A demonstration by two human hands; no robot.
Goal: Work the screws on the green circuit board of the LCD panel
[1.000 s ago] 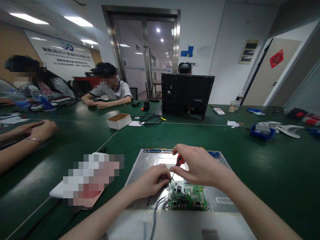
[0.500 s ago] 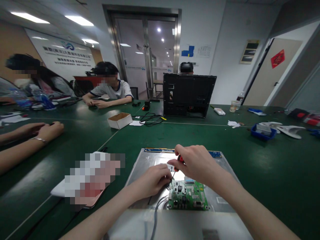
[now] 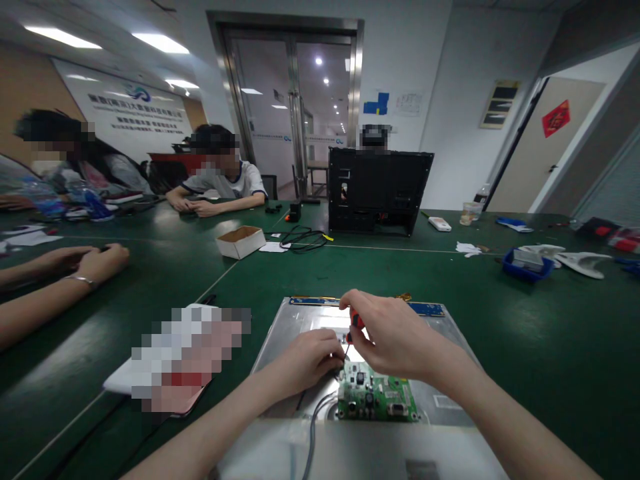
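Note:
A silver metal panel (image 3: pixel 295 333) lies flat on the green table in front of me, with a small green circuit board (image 3: pixel 376 399) fixed on it. My right hand (image 3: pixel 395 337) is closed round a red-handled screwdriver (image 3: pixel 356 320), whose tip points down at the board's upper left corner. My left hand (image 3: pixel 305 360) is closed in a pinch right beside the screwdriver tip, on something I cannot make out. A grey cable (image 3: pixel 313 427) runs from the board toward me.
A pixelated flat object (image 3: pixel 185 357) lies left of the panel. Further back are a white cardboard box (image 3: pixel 241 241), black cables (image 3: pixel 300 238), a black computer case (image 3: pixel 379 190) and a blue tray (image 3: pixel 525 263). Another person's hands (image 3: pixel 95 260) rest at left; other people sit beyond.
My right hand has turned slightly on the screwdriver, fingers shifting left and down. The left hand stays pinched at the board's corner. The neighbour's hands at left shifted a little right.

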